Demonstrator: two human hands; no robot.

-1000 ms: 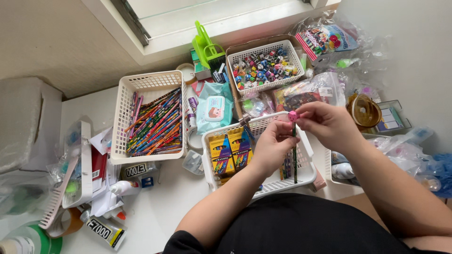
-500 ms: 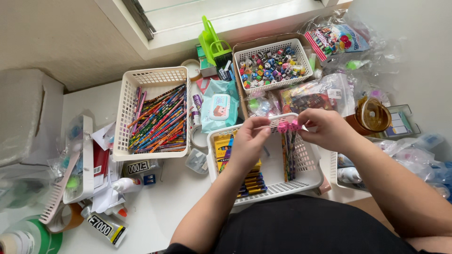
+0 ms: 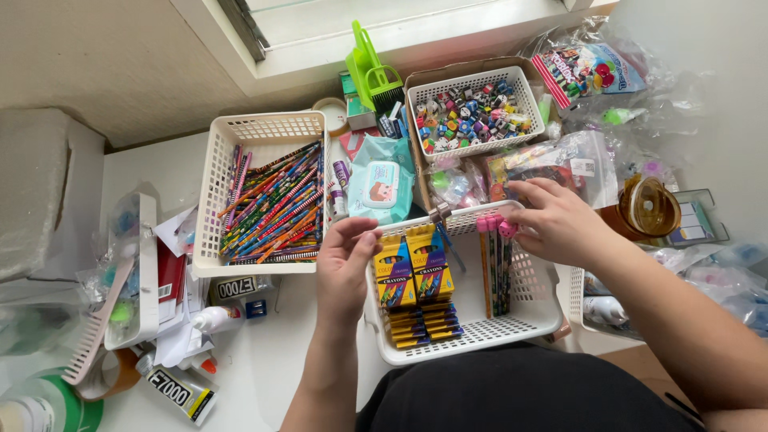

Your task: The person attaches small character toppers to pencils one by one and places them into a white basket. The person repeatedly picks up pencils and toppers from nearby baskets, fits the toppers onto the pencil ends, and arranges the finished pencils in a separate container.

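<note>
Both hands are over the basket. My right hand pinches a pencil by its top; my left hand is half-curled, empty, beside the crayon boxes.

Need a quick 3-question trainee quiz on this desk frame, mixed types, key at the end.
1. True or false: the right hand touches the pink eraser ends of the pencils lying in the near basket.
2. What lies beside those pencils in that basket? A) glue tubes B) crayon boxes C) scissors
3. Fill in: the left hand hovers at the basket's left edge, holding ______.

Key
1. True. Its fingertips rest at the pink ends.
2. B. Yellow and blue boxes are stacked in rows.
3. Nothing. Fingers are curled near the boxes, with no object seen between them.
</note>
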